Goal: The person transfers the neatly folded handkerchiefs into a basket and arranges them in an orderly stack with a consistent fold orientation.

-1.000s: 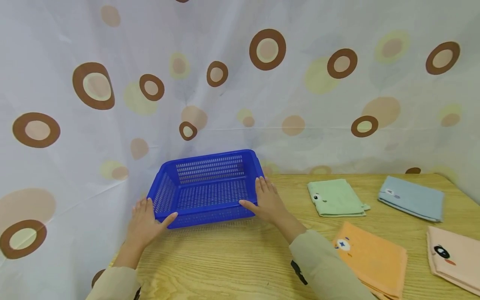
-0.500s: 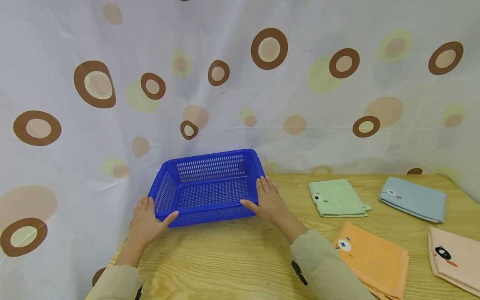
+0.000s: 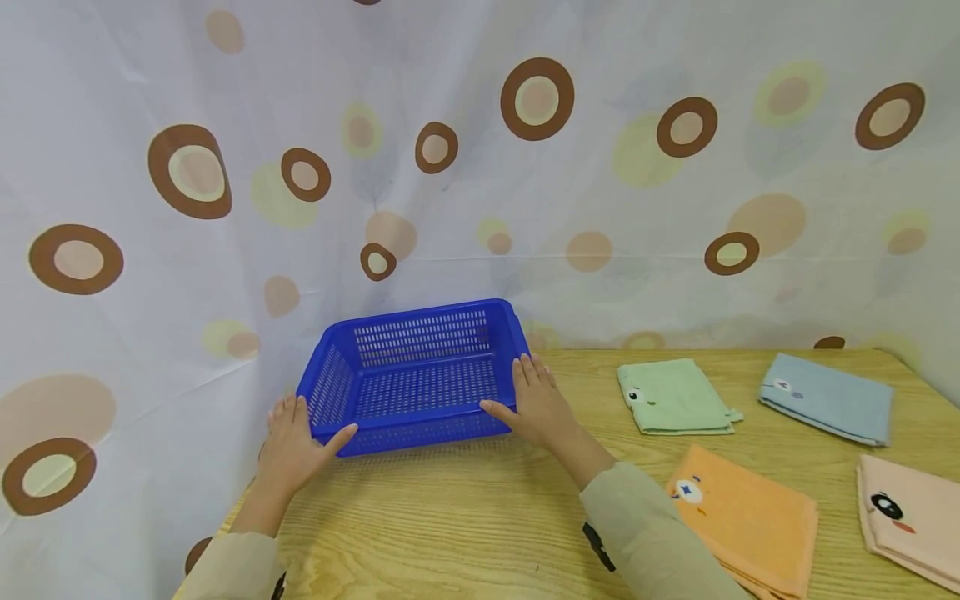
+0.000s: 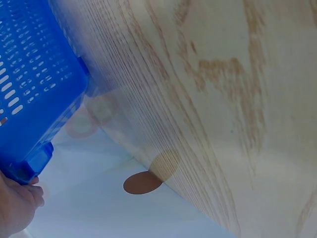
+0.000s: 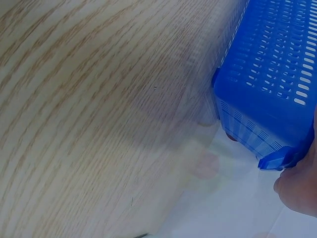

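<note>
A blue plastic basket point(image 3: 431, 427) with slotted walls sits on the wooden table, nothing inside it. My left hand point(image 3: 291, 446) rests against its near left corner, fingers straight along the side and thumb spread toward the front rim. At the near right corner my right hand point(image 3: 542, 408) touches it the same way, with the thumb at the front rim. Both wrist views show basket corners beside the hands: the left hand point(image 4: 17, 206) at lower left, the right hand point(image 5: 299, 186) at lower right.
Folded cloths with embroidered faces lie to the right: green point(image 3: 675, 396), blue point(image 3: 832, 400), orange point(image 3: 750, 521) and pink point(image 3: 918, 521). A patterned curtain point(image 3: 465, 200) hangs close behind the basket and along the left side of the table point(image 3: 435, 525).
</note>
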`<state>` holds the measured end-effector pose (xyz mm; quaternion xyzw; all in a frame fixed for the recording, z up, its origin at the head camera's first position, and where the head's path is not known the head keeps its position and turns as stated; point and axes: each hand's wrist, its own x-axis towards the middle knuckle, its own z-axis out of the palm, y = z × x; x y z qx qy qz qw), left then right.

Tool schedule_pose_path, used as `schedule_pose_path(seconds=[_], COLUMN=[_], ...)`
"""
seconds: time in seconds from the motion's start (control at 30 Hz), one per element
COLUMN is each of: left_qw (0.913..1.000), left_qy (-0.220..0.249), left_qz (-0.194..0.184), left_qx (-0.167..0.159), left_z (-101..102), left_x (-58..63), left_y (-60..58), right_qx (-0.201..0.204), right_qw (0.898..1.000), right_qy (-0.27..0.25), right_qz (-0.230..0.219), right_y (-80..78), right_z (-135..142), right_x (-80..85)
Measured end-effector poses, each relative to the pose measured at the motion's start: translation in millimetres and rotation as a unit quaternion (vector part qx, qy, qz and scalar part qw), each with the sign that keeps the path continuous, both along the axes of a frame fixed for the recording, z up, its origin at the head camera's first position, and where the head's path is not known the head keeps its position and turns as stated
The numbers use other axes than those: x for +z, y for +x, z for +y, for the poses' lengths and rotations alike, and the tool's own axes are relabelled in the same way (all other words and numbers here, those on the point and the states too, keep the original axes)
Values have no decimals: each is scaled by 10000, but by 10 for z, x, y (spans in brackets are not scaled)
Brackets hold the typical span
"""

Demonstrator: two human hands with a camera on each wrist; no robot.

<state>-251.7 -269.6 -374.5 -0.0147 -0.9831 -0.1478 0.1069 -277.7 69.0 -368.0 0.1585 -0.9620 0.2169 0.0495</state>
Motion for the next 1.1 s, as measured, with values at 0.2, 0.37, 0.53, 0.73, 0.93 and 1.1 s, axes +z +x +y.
schedule_pose_path(seconds=[0.2, 0.37, 0.53, 0.73, 0.93, 1.1], left_qw=[9999, 9995, 9997, 9996, 9993, 9995], left_qy=[94, 239, 106, -20, 10, 11], left_qz=[62, 211, 183, 226, 282, 212], left_qx=[-19, -57, -81, -166, -230, -224], left_z=[-1, 10, -1, 16, 45, 64], left_x=[-8, -16, -9, 20, 16, 16], left_y=[18, 40, 30, 14, 7, 2], right_qx=[-7, 8, 2, 2, -33, -79], right_qw=[10000, 10000, 10000, 10000, 10000, 9999], right_qy=[31, 3, -47, -56, -26, -18], right_qz=[9, 26, 50, 66, 89, 92], right_y=[1, 8, 24, 44, 72, 85], right_z=[-2, 1, 1, 21, 51, 69], right_x=[-1, -1, 14, 27, 28, 25])
